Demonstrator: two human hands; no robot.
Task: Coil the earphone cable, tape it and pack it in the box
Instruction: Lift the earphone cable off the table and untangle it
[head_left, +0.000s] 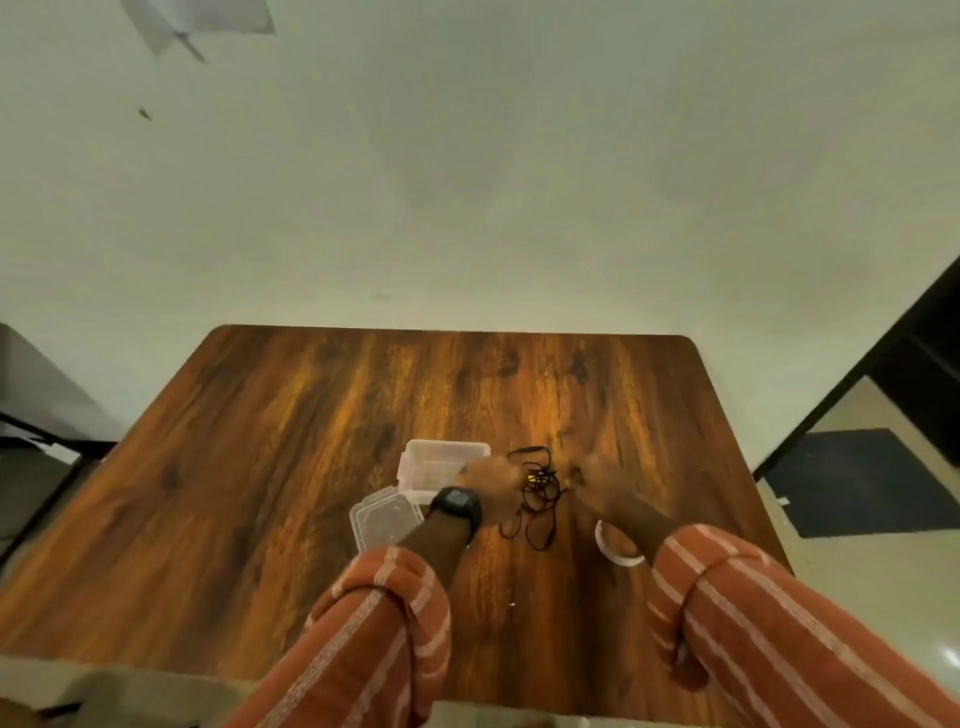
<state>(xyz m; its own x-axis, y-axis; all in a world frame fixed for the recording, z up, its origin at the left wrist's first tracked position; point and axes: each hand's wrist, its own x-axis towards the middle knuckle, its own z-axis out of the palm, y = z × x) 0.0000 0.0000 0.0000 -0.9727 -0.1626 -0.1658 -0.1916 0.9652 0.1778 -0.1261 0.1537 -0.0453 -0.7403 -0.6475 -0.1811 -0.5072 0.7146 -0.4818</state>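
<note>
A black earphone cable (537, 493) with a yellow part lies in a loose tangle on the wooden table (311, 441). My left hand (491, 483), with a black watch on its wrist, touches the tangle from the left and its fingers close on the cable. My right hand (600, 480) pinches the cable from the right. A clear plastic box (431, 462) stands just left of my left hand. Its clear lid (379, 517) lies in front of it. A white tape roll (615, 545) rests under my right forearm, partly hidden.
The table's far edge meets a pale wall. A dark mat (857, 483) lies on the floor to the right, beside a dark frame (883, 358). A black stand (47, 447) is at the left. Bare wood surrounds the objects.
</note>
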